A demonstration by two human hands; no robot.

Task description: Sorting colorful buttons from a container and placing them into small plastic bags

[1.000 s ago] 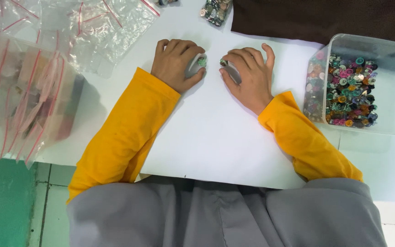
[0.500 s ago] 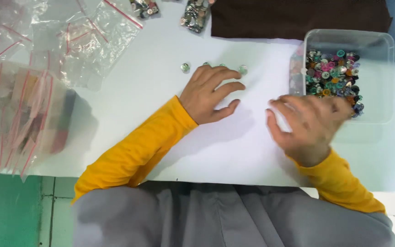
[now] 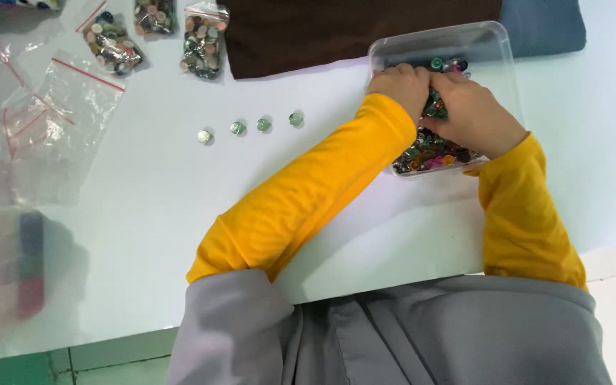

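Note:
Both hands are inside a clear plastic tub point(image 3: 497, 53) full of small multicoloured beads point(image 3: 433, 150) at the upper right of the white table. My left hand point(image 3: 401, 85) curls down into the beads at the tub's left side. My right hand point(image 3: 472, 114) lies beside it, fingers bent among the beads. What the fingers hold is hidden. A row of several small green and silver beads point(image 3: 249, 128) lies on the table to the left, apart from the hands.
Three clear zip bags filled with beads point(image 3: 157, 32) lie at the top left. Empty zip bags with red seals point(image 3: 44, 121) cover the left side. A dark brown cloth point(image 3: 336, 28) lies behind the tub. The table's near edge runs above my lap.
My left hand left the small beads on the table and reached right into the tub. My right hand moved from the tub's front edge into the beads. The camera view shifted.

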